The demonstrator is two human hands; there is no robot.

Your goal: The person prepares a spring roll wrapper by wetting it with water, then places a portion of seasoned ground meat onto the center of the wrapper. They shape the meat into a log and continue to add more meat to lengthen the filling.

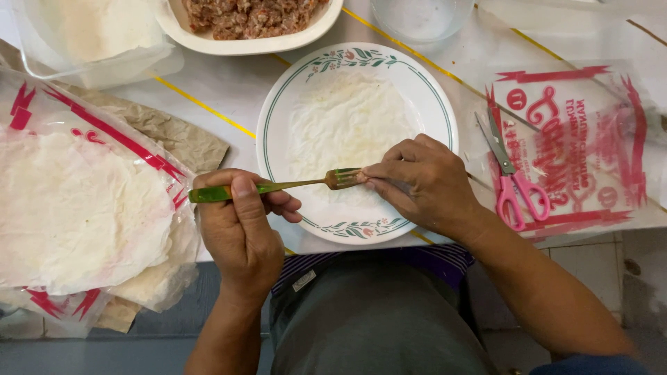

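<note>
My left hand (240,226) grips the green handle of a fork (278,186) held level over a white plate (434,104) with a green floral rim. A thin, translucent wrapper sheet (344,118) lies flat on the plate. My right hand (420,180) rests on the plate's near right part. Its fingertips pinch at the fork's tines, where a small bit of filling sits.
A white bowl of pink minced filling (250,17) stands beyond the plate. A plastic bag of round wrappers (76,208) lies at the left on brown paper. Pink-handled scissors (514,184) rest on an empty printed bag at the right. A clear bowl (420,17) is at the top.
</note>
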